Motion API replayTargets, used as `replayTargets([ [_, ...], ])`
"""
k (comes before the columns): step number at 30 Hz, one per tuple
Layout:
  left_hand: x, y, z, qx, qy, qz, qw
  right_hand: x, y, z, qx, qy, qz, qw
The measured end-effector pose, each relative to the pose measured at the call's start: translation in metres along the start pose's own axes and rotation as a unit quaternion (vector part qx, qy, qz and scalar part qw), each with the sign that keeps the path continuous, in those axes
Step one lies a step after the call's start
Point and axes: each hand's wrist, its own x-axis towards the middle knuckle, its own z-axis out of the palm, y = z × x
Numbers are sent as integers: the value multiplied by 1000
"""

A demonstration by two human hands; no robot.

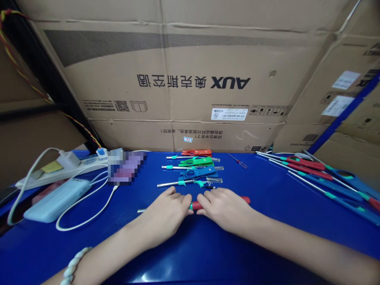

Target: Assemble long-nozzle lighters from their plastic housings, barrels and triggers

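Observation:
Both my hands are closed around a long-nosed lighter (195, 206) with a red handle, held level just above the blue table. My left hand (169, 209) grips it near the teal part, and its metal tube comes out to the left. My right hand (224, 208) wraps the red handle, whose end shows past the knuckles. Just beyond lie lighter parts in rows: orange-red shells (197, 152), green shells (198, 162) and blue shells (198, 173). Metal tubes with teal pieces and clear tanks lie beside them. A small black part (210, 187) with a thin wire is nearest my right hand.
Several red and blue long-nosed lighters (332, 190) are piled at the right. A small screwdriver (239, 161) lies near the back. At left are a light-blue power bank (57, 200), cables, a power strip (86, 164) and a blurred phone (129, 168). Cardboard (184, 51) walls the back.

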Motion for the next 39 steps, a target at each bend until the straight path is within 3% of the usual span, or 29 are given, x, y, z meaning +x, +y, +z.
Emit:
replayTargets([
  [7,-26,-40,6,28,-13,-62,998,-30,42,35,50,76,8,996],
  [12,-26,-41,17,3,-25,-60,998,-38,45,61,18,118,-15,993],
  [18,-26,-44,19,-4,-5,-66,998,-40,55,62,84,135,42,986],
  [23,-8,-30,9,-45,16,-43,998,-37,77,60,199,134,111,964],
  [28,32,0,18,-68,42,33,996,-25,72,69,245,131,36,960],
  [31,47,9,30,-62,61,51,995,-20,67,77,253,147,28,956],
  [35,50,10,45,-79,90,52,991,-18,67,82,272,139,38,952],
  [39,45,6,50,-124,82,42,988,-18,69,81,295,120,62,946],
])
